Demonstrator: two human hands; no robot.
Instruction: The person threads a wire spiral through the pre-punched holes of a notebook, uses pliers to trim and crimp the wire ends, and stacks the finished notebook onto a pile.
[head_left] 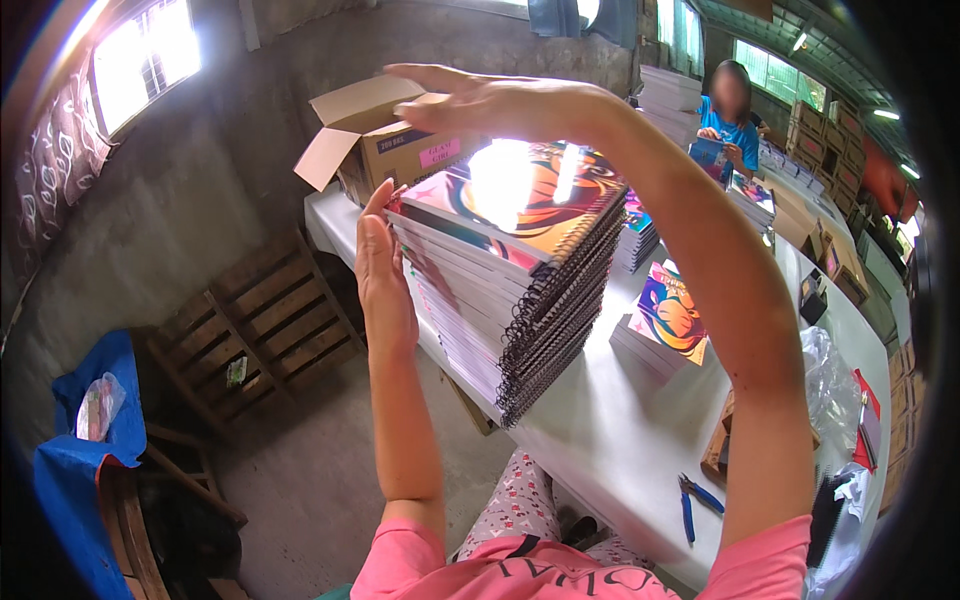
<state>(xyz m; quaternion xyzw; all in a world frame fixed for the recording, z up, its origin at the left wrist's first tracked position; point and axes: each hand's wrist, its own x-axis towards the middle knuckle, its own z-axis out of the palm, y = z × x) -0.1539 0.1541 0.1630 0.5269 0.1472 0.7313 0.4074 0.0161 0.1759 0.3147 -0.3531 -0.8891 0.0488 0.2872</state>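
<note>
A tall stack of spiral-bound notebooks (470, 290) with glossy, colourful covers stands at the table's near left edge, black coil spines toward the right. My left hand (388, 285) lies upright along the stack's left side, fingers stretched out and touching the edges. Above the far side of the top notebook reaches my right hand (480, 105), fingers extended and thumb apart, holding nothing. Whether it touches the stack cannot be made out. Just behind is an open cardboard box (410, 155) with raised flaps. A shorter notebook pile (668, 315) sits to the right.
The white table (570, 430) carries blue-handled pliers (690, 505), clear plastic wrap (832, 390) and a tall white pile (670, 105). Across it, a person in blue (735, 130) holds a notebook. Wooden pallets (265, 320) and a blue-draped chair (95, 400) are at left.
</note>
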